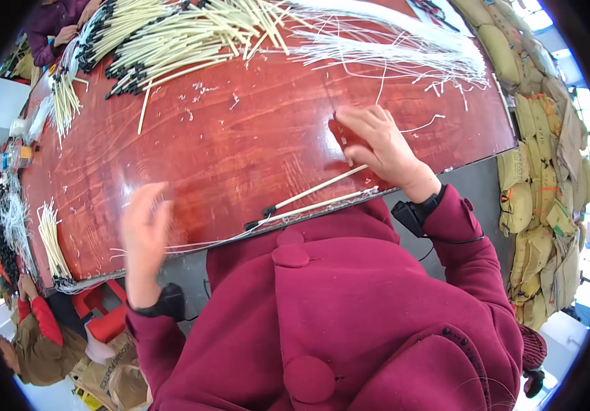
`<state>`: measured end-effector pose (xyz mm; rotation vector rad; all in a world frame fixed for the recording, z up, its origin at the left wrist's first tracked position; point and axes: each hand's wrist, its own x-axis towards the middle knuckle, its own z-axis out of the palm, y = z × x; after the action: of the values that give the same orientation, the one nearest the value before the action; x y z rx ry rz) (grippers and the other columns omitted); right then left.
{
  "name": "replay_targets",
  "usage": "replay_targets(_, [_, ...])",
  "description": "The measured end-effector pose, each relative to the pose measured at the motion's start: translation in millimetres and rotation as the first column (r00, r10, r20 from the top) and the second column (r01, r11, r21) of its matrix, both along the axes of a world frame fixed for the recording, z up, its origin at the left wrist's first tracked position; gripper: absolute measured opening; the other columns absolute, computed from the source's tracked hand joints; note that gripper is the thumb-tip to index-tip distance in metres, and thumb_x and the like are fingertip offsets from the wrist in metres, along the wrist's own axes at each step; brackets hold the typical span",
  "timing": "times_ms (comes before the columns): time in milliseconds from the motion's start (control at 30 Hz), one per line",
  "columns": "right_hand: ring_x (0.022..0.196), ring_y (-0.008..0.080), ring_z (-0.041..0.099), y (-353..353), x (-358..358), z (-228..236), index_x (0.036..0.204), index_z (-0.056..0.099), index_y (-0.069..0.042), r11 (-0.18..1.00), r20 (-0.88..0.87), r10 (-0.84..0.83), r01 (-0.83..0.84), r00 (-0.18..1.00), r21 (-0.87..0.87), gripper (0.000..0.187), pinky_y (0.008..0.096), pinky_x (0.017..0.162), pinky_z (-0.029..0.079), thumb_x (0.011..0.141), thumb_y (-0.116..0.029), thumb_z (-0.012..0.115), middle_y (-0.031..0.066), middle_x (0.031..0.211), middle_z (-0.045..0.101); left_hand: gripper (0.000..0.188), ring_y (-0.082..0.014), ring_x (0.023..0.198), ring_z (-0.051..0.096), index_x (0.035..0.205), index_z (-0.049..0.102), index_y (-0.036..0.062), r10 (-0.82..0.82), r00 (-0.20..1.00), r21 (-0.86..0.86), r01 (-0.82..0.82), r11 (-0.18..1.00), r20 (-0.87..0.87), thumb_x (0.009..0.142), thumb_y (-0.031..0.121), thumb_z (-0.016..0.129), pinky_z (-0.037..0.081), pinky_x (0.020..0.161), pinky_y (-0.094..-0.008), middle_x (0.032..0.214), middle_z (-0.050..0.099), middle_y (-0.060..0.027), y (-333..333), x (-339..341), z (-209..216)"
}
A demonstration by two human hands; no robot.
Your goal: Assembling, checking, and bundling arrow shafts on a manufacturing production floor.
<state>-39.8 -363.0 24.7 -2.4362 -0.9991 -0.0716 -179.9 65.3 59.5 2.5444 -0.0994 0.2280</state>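
My left hand hovers at the table's front edge on the left, blurred, its thumb and fingers apart and nothing visible in them. Over the table on the right, my right hand has its fingers stretched and its thumb spread. Below that hand lies a thin cream rod with a black end. A second black-ended rod lies beside it along the edge. From near their black ends, a thin white strand runs left toward my left hand.
A large pile of black-ended cream rods covers the far side of the red table. White strands lie at the far right, a small rod bundle at the left edge. Other people sit at left; sacks are stacked at right.
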Motion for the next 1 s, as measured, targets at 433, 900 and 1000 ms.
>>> replay_targets(433, [0.131, 0.0387, 0.048, 6.2, 36.6, -13.8, 0.144, 0.049, 0.006, 0.927, 0.127, -0.277, 0.3, 0.952, -0.224, 0.066, 0.0495, 0.113, 0.036, 0.096, -0.036, 0.067, 0.0201, 0.152, 0.047, 0.02, -0.0363, 0.096, 0.064, 0.105, 0.065, 0.0039, -0.611, 0.788, 0.116, 0.601, 0.791, 0.078, 0.09, 0.016, 0.069, 0.053, 0.083, -0.0451, 0.105, 0.064, -0.0144, -131.3, 153.1, -31.6])
replay_targets(900, [0.134, 0.0371, 0.044, 8.7, 43.1, -21.7, 0.15, 0.044, 0.002, 0.878, 0.17, -0.373, 0.406, 0.912, -0.252, 0.071, 0.0471, 0.113, 0.036, 0.094, -0.036, 0.066, 0.0143, 0.155, 0.044, 0.016, -0.0383, 0.091, 0.07, 0.103, 0.059, -0.0005, -0.643, 0.758, 0.298, 0.593, 0.748, 0.104, 0.093, 0.011, 0.057, 0.057, 0.073, -0.0484, 0.11, 0.059, -0.0174, -242.4, 271.6, -63.8])
replay_targets(1000, [0.135, 0.0365, 0.043, 12.5, 40.8, -17.0, 0.149, 0.045, 0.002, 0.877, 0.147, -0.329, 0.36, 0.933, -0.317, 0.071, 0.0469, 0.113, 0.035, 0.094, -0.036, 0.066, 0.0136, 0.155, 0.044, 0.016, -0.0386, 0.091, 0.07, 0.102, 0.059, -0.0016, -0.65, 0.755, 0.303, 0.601, 0.739, 0.089, 0.094, 0.012, 0.056, 0.057, 0.073, -0.049, 0.108, 0.061, -0.0176, -242.6, 262.2, -68.1])
